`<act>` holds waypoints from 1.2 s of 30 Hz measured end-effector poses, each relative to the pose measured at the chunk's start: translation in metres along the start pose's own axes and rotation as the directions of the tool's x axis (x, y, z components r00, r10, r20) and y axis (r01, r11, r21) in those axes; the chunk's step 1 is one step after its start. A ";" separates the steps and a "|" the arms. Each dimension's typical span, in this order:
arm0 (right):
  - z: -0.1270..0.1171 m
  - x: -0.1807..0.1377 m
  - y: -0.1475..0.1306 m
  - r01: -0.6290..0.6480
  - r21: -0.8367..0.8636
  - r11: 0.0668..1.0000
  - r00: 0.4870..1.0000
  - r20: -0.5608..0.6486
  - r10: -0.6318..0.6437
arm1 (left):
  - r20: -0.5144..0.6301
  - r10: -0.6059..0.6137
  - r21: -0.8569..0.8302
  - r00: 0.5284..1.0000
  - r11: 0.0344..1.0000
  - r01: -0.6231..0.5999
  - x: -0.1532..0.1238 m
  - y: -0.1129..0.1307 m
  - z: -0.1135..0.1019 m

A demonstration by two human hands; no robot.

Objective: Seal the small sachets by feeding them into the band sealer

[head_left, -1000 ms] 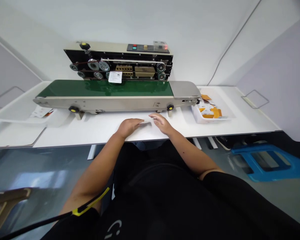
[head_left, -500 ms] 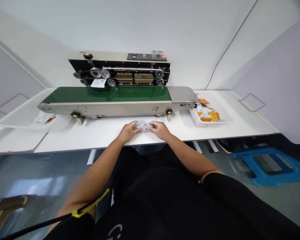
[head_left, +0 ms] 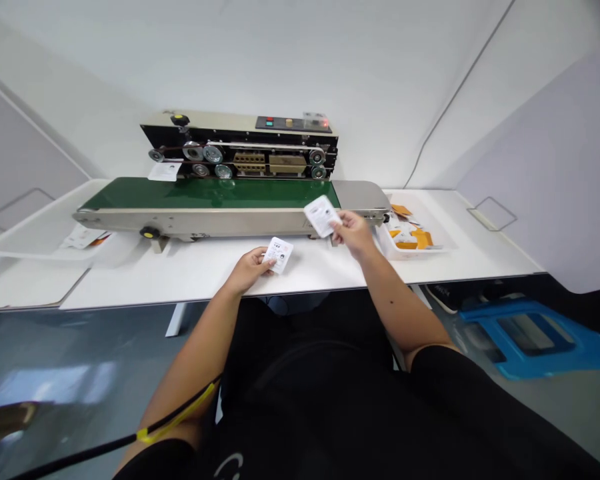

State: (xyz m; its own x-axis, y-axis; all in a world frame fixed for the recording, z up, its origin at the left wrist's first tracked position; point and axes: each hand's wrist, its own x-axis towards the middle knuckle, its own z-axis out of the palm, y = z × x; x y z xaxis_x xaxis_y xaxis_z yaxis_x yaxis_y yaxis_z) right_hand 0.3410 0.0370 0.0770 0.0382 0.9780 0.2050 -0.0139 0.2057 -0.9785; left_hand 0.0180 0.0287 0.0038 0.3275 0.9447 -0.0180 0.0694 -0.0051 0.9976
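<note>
My left hand (head_left: 247, 269) rests on the white table (head_left: 325, 267) and pinches a small white printed pouch (head_left: 279, 254). My right hand (head_left: 353, 231) is raised near the right end of the green conveyor belt (head_left: 210, 193), holding a second white pouch (head_left: 322, 215) by its corner. Behind the belt stands the band sealer machine (head_left: 245, 147). Another white pouch (head_left: 165, 171) rides at the machine's left end.
A white tray (head_left: 433, 248) with white and orange pouches sits right of the conveyor. Another white tray (head_left: 40, 233) with a pouch lies at the left. A blue stool (head_left: 525, 333) stands on the floor at the right. A cable runs up the back wall.
The hands, together on the pouches before, have separated: my right hand rose toward the belt's right end with one pouch, the left kept another. The pouch in the sealer travelled left.
</note>
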 end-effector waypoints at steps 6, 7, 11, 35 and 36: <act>-0.029 0.075 -0.051 0.001 0.065 0.998 0.968 -0.250 0.016 | -0.021 0.025 0.011 0.999 1.000 -0.025 0.001 -0.002 -0.001; -0.030 0.086 -0.053 -0.047 0.091 0.995 0.965 -0.254 0.069 | -0.026 0.029 0.010 0.999 1.000 -0.029 0.002 -0.003 -0.002; -0.021 0.117 -0.052 -0.191 0.199 0.961 0.942 -0.238 0.236 | -0.043 0.041 0.010 0.998 0.999 -0.041 0.003 -0.004 -0.001; 0.108 -0.025 0.024 0.196 -0.415 0.889 0.930 0.367 -0.034 | -0.039 0.140 -0.085 0.989 0.986 -0.143 -0.002 -0.008 0.005; 0.102 -0.014 0.016 0.191 -0.373 0.908 0.943 0.326 -0.065 | -0.035 0.146 -0.075 0.989 0.986 -0.149 -0.002 -0.009 0.005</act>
State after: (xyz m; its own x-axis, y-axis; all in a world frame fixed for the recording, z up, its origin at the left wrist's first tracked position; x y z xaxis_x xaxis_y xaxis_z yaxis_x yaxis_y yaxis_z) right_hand 0.2383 0.0305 0.0607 -0.2890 0.9203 0.2635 0.3674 0.3608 -0.8572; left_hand 0.0214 0.0252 -0.0050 0.3006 0.9447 0.1307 -0.0508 -0.1210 0.9914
